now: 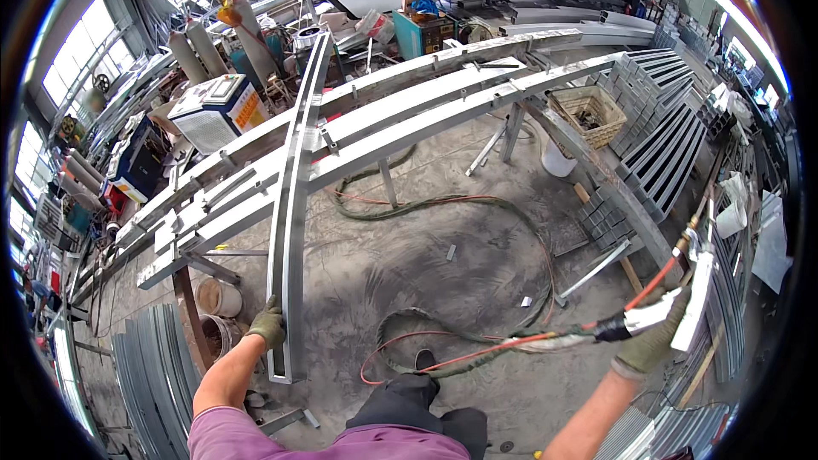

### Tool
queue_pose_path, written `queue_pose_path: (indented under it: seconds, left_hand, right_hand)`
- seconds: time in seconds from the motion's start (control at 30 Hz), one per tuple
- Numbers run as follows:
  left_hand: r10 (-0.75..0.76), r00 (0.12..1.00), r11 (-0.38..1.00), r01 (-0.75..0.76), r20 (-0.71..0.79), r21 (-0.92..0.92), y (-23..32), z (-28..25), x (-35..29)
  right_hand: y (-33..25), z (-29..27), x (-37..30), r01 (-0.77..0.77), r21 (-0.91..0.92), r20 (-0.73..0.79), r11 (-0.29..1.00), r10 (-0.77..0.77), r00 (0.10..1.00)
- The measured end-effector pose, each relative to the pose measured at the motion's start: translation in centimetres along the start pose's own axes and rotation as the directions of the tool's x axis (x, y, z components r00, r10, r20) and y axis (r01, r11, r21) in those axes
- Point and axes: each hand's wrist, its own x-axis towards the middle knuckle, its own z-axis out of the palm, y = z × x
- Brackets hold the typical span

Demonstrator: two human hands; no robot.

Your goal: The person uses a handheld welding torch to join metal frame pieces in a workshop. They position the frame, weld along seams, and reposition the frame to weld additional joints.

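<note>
A long steel channel beam [294,204] slants away from me, its far part lying across the other beams and its near end above the floor. My gloved left hand [268,324] is closed on the beam's left edge near that end. Out to the right, my gloved right hand [654,342] grips a welding torch [700,290] with a white body and a brass fitting. An orange hose [656,283] and a dark sleeved cable [609,329] run from it; the glove partly hides the grip.
Long beams [409,136] rest on a steel frame ahead. The cable [460,366] loops over the concrete floor by my foot. Stacked steel tubes [656,128] and a wicker basket [588,115] stand right; buckets [219,298] and bundled profiles [153,366] are left. Welding machines [220,111] stand behind.
</note>
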Motion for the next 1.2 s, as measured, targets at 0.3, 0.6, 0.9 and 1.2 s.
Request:
queue_pose_path:
  seconds: [0.3,0.6,0.9,1.2]
  left_hand:
    - [-0.153,0.974,0.988,0.145,0.167,0.059,2.7,-2.4,-0.8]
    - [-0.293,0.915,0.954,0.259,0.275,0.153,6.4,-5.6,-3.8]
    - [-0.718,0.606,0.588,0.792,0.343,-0.167,13.8,-14.9,3.8]
    - [-0.686,0.728,0.627,0.603,0.019,-0.493,19.0,-24.1,13.3]
  right_hand:
    - [5.2,17.7,7.2,-0.182,0.286,0.199,0.941,0.128,0.972]
    - [16.3,29.0,18.4,-0.139,0.261,0.067,0.955,0.126,0.99]
    - [24.9,37.3,33.1,-0.171,0.259,-0.058,0.951,0.192,0.98]
    - [31.4,32.7,41.4,0.246,-0.289,0.277,0.925,-0.165,0.947]
